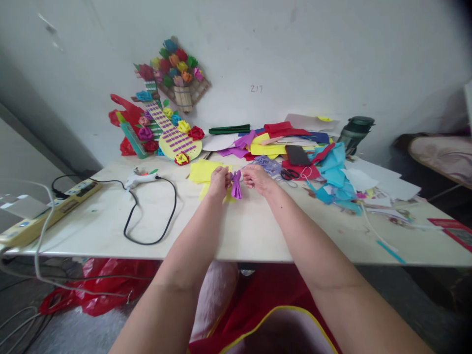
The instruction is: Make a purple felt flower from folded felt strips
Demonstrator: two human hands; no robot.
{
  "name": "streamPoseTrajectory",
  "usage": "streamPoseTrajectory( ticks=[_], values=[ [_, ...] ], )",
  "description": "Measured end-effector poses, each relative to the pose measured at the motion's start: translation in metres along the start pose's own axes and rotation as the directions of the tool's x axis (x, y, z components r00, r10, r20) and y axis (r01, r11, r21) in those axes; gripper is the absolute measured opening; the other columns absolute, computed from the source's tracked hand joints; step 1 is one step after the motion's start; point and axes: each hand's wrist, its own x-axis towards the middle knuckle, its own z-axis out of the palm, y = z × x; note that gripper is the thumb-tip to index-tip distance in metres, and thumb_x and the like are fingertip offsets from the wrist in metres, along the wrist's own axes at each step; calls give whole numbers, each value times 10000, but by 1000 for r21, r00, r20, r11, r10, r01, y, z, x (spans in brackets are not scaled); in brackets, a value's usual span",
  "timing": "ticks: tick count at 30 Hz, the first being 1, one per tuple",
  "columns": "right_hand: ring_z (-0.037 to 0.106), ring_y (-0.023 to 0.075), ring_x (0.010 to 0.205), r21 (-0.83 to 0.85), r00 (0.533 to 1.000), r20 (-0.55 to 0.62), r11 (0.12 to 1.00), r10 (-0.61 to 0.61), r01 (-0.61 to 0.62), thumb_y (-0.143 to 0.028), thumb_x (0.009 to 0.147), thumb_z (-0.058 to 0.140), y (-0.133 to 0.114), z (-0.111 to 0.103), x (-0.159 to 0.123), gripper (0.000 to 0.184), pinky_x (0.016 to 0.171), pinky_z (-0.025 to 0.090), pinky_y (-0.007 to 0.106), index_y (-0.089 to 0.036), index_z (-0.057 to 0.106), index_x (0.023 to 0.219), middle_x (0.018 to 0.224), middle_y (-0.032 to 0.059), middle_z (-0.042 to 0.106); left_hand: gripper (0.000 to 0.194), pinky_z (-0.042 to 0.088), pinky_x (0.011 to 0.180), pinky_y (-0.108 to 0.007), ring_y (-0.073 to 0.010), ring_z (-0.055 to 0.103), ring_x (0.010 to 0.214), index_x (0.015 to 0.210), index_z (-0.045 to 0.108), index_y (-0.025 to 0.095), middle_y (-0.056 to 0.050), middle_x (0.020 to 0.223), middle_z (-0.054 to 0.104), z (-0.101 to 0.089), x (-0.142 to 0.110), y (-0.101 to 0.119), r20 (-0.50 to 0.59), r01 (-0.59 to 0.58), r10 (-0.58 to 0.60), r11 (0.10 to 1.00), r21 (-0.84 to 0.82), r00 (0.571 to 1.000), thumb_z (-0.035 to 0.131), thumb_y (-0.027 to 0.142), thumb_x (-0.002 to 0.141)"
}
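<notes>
The white worktop (258, 241) stands against a pale wall (313, 59). The purple paper piece (236, 186) is held between the two hands, apparently so that its gathered middle stays accessible. The left hand (220, 181) pinches its left side; the right hand (256, 178) has its fingers drawn together at the opposite side, their exact grip unclear. The piece's lower end hangs below the fingers, beside yellow paper (201, 170).
</notes>
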Motion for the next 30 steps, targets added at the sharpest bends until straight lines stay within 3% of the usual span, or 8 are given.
streamPoseTrajectory(
  ticks=[5, 12, 17, 21, 26, 30],
  values=[
    [329, 35, 355, 17, 998, -40, 999, -50, 51, -214, 645, 611, 5, -10, 5, 213, 341, 205, 180, -192, 413, 570, 423, -89, 378, 387, 235, 392, -173, -32, 245, 344, 656, 287, 209, 116, 420, 284, -1, -1, -1, 89, -27, 21, 998, 59, 996, 643, 334, 744],
    [494, 61, 473, -48, 977, -130, 986, -167, 162, -343, 630, 694, 6, -29, 10, 226, 396, 296, 177, -149, 579, 613, 560, -11, 587, 389, 421, 500, -201, -59, 478, 484, 678, 451, 176, 7, 621, 596, -5, 5, -5, 157, -69, 46, 987, 146, 987, 716, 460, 666],
    [569, 85, 573, -40, 974, -102, 979, -201, 198, -400, 615, 726, 5, -27, 9, 271, 466, 375, 174, -148, 641, 666, 636, 6, 643, 428, 464, 589, -235, -83, 522, 589, 629, 474, 169, 10, 658, 581, -5, 11, -9, 150, -140, 110, 969, 206, 983, 762, 485, 591],
    [567, 88, 565, -40, 975, -86, 979, -205, 202, -414, 630, 725, 7, -24, 9, 282, 475, 396, 186, -146, 641, 649, 612, 2, 631, 375, 448, 675, -262, -97, 518, 619, 612, 506, 167, 17, 620, 547, -5, 14, -10, 171, -246, 201, 919, 309, 965, 736, 462, 626],
    [521, 79, 470, -65, 990, -65, 990, -129, 125, -318, 624, 742, 9, -24, 11, 213, 466, 415, 213, -133, 638, 625, 546, -3, 616, 299, 422, 707, -266, -116, 526, 709, 614, 528, 162, -25, 782, 602, -4, 12, -10, 217, -394, 331, 812, 431, 919, 705, 399, 654],
    [526, 76, 480, -141, 997, -16, 988, -71, 68, -164, 595, 733, 9, -24, 10, 110, 485, 429, 214, -124, 665, 671, 567, -8, 633, 257, 440, 753, -281, -137, 552, 769, 649, 550, 169, -36, 811, 609, -4, 11, -9, 228, -414, 346, 782, 467, 910, 680, 389, 680]
  ],
)
